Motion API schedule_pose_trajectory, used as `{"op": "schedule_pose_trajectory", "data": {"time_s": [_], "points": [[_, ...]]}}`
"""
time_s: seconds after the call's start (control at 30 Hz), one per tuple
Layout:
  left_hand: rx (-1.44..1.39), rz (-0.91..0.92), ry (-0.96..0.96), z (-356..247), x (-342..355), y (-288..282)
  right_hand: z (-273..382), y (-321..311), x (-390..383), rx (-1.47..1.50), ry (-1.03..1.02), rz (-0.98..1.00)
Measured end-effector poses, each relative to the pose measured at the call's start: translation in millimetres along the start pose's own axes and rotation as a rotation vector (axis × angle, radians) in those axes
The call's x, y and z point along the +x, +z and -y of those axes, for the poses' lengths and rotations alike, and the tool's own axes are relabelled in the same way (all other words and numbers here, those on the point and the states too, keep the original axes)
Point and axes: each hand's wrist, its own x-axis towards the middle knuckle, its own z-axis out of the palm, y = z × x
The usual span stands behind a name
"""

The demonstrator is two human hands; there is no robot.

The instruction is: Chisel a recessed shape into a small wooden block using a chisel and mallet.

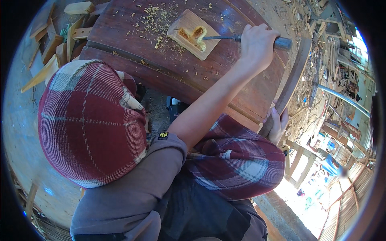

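My left hand (257,46) is closed round the dark handle of a long, thin chisel (225,37). The chisel lies nearly level, its tip at the hollow carved in a light wooden block (206,51). That hollow is branched, with pale yellow cut edges and browner spots inside. The block rests on a dark reddish wooden tabletop (144,46). Beyond my plaid-covered right knee, my right hand (277,124) grips a long dark wooden bar (295,76) near its lower end. The bar's upper part stands just right of the chisel handle's butt. My right wrist is hidden.
Yellowish shavings (159,24) lie scattered round the block. Plaid cloth (92,124) covers both knees against the table's near edge. At the left, offcuts of wood (56,48) are piled on the ground. Timber and rails (341,100) stand farther off to the right.
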Motion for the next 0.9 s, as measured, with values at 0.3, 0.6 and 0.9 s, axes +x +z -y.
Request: {"op": "schedule_pose_trajectory", "data": {"time_s": [0.3, 0.6, 0.9], "points": [[0.016, -0.013, 0.007, -0.5, -6.6, 10.2, 5.1, 2.3, -4.7, -0.047, 0.025, -0.029], [0.038, -0.027, 0.017, -1.9, -10.0, 11.6, 0.0, 0.0, -5.0, -0.023, 0.049, -0.055], [0.015, -0.064, 0.013, -0.2, -7.9, 14.5, 0.0, -1.6, -5.4, -0.028, 0.057, -0.040]]}}
